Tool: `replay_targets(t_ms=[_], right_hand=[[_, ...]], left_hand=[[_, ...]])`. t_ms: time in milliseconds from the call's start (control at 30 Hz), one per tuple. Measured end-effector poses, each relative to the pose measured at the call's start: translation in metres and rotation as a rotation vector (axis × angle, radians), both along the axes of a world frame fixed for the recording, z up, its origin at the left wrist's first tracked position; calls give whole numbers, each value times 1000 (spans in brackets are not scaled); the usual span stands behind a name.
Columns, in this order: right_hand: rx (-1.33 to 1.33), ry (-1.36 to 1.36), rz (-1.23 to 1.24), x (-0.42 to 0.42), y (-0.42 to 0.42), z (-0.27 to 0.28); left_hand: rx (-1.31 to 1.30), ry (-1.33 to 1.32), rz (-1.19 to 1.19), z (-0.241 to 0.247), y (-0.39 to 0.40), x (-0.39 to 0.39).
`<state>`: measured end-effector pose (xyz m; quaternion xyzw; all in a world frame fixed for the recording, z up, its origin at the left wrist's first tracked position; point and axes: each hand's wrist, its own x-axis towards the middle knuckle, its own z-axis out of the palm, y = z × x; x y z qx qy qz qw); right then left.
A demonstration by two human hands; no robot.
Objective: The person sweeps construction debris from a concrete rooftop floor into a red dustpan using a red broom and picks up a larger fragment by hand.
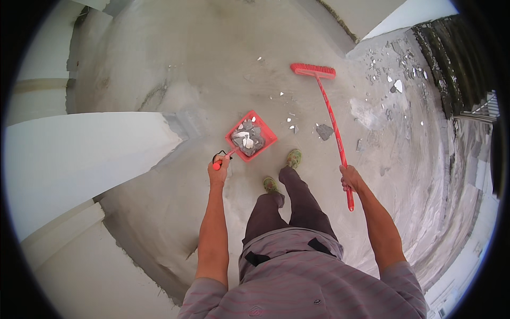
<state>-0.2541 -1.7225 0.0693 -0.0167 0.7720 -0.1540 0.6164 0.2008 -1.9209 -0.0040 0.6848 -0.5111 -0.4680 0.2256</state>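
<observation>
My left hand [218,171] grips the handle of a red long-handled dustpan [269,137], with a dark cord loop beside the fingers. Grey and white rubble pieces [248,137] fill much of the pan, which is ahead of my feet. In my right hand [351,178] is the red handle of a push broom [314,71]. The broom head is farther out to the right, its red bristles facing away from me. Between pan and broom handle, a flat grey chunk [324,132] lies on the concrete floor [223,60] near small white chips [293,128].
More white and grey debris [397,85] is scattered at the right, beside a dark ridged surface [450,60]. A white wall end [91,147] juts in from the left. Another wall corner [358,38] stands at the upper right.
</observation>
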Motion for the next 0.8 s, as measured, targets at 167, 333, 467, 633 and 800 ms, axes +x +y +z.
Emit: replay_targets(t_ms=[167, 333, 467, 633, 800], right_hand=[[142, -266, 81, 104, 48, 68], [183, -609, -322, 137, 89, 169], [64, -374, -242, 189, 97, 185], [66, -82, -75, 216, 79, 96], [38, -482, -398, 298, 94, 79]], left_hand=[[-10, -9, -97, -14, -48, -3], [-56, 84, -83, -29, -78, -14], [39, 178, -47, -27, -83, -3], [-22, 113, -278, -12, -77, 2], [-34, 33, -394, -1, -67, 0]])
